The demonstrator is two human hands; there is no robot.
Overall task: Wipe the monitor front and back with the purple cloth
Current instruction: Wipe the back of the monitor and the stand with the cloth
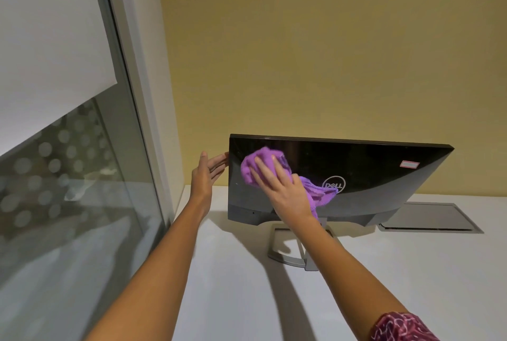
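One window (pixel 68 176) stands far left of both hands, its blind half lowered. Next comes the left hand (pixel 207 176), fingers straight and together, holding nothing; its fingertips touch the left edge of the single monitor (pixel 370 176). The monitor stands on the white bench (pixel 384 272) with its glossy black back turned toward the person.

Just right of the left hand, one purple cloth (pixel 253 165) lies bunched against the upper left part of the monitor's back. The right hand (pixel 282 192) lies flat on the cloth with fingers spread and straight, pressing it to the panel rather than gripping it; a loose end of cloth hangs out to the right of the wrist.

Right of that hand there is one round logo (pixel 334 184), then one small white sticker (pixel 409 164) near the top right corner. Below the right wrist sits one silver stand (pixel 290 258). Furthest right, one grey flap (pixel 428 217) lies shut, set in the bench; what is under it cannot be seen.
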